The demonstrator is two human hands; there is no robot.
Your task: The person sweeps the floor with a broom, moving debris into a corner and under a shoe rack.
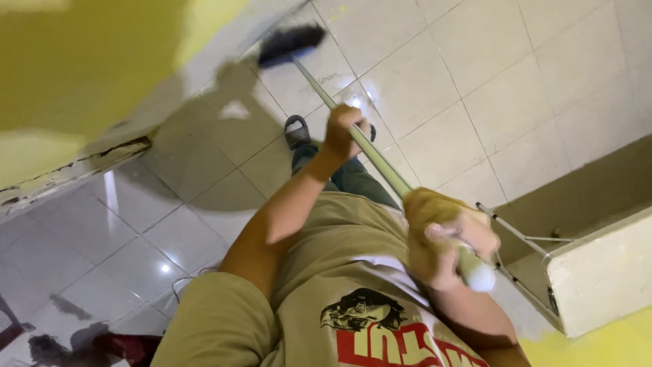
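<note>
Mid-sweep: left hand (345,130) wrapped round broom handle (380,163) lower down, right hand (445,234) clenched near top. Bristles (291,45) on tile floor (475,88) by wall (81,61). Next probably needs pull toward feet.

Item count: one broom (380,160), made up of one dark brush head (291,44) and one long handle, is gripped by two hands, the left hand (345,132) further down the handle and the right hand (441,234) near its top end. One sandal (297,130) is visible on one foot on the tiled floor (475,88). One folding table (598,272) with metal legs stands at the right edge, beside one yellow wall (81,61) at upper left.
</note>
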